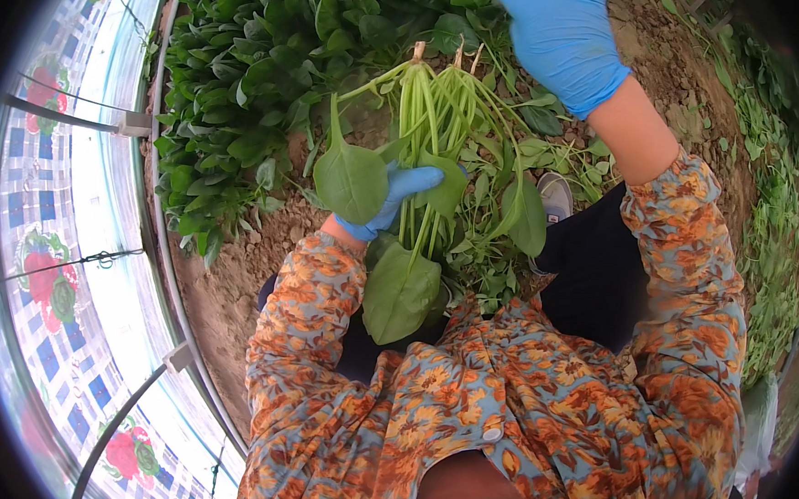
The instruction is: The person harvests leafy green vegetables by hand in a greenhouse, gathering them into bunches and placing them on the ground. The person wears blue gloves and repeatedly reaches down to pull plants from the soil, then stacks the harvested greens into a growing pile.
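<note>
My left hand (399, 198), in a blue glove, is closed around the stems of a bunch of spinach (442, 115). The short pale roots point away from me, and broad green leaves hang down towards my lap. My right hand (563, 43), also in a blue glove, is at the top edge, to the right of the bunch and apart from it. Its fingers are largely cut off by the picture's edge, with a small dark thing just showing there; whether it holds that cannot be told.
Dense spinach plants (244, 96) grow at the upper left. Loose leaves (485, 255) litter the soil near my shoe (555, 197). A metal pipe (167, 235) and plastic sheeting (101, 183) run along the left. More cut greenery (774, 286) lies at the right.
</note>
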A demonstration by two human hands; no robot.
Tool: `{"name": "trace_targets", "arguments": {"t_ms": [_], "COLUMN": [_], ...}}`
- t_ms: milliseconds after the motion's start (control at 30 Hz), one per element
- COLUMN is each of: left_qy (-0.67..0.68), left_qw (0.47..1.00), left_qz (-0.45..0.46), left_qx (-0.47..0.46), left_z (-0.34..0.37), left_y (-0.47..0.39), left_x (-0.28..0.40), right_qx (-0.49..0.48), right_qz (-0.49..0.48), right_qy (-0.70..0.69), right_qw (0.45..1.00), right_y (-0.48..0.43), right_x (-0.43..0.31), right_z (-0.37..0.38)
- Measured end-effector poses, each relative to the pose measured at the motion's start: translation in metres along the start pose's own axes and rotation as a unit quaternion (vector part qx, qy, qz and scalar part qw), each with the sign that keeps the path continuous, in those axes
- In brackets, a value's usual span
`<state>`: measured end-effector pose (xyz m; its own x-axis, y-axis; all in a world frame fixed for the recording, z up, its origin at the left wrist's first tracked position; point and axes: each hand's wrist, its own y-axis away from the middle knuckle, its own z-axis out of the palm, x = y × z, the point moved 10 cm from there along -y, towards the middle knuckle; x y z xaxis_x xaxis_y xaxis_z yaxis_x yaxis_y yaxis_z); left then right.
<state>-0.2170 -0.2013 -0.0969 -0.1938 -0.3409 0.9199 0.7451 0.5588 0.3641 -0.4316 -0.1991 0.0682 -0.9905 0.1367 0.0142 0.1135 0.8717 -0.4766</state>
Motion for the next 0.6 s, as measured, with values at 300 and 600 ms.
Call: {"name": "trace_targets", "arguments": {"t_ms": [300,600], "left_qy": [-0.329,-0.019], "left_qw": [0.937,0.998], "left_qz": [0.084,-0.067], "left_qx": [0.078,0.009], "left_z": [0.015,0.006], "left_y": [0.001,-0.002], "left_x": [0.048,0.002], "right_qx": [0.048,0.051], "right_qz": [-0.243,-0.21], "right_qy": [-0.232,-0.327], "right_qw": [0.941,0.92], "right_y": [0.021,0.001], "right_x": [-0.076,-0.065], "right_z": [0.012,0.012]}}
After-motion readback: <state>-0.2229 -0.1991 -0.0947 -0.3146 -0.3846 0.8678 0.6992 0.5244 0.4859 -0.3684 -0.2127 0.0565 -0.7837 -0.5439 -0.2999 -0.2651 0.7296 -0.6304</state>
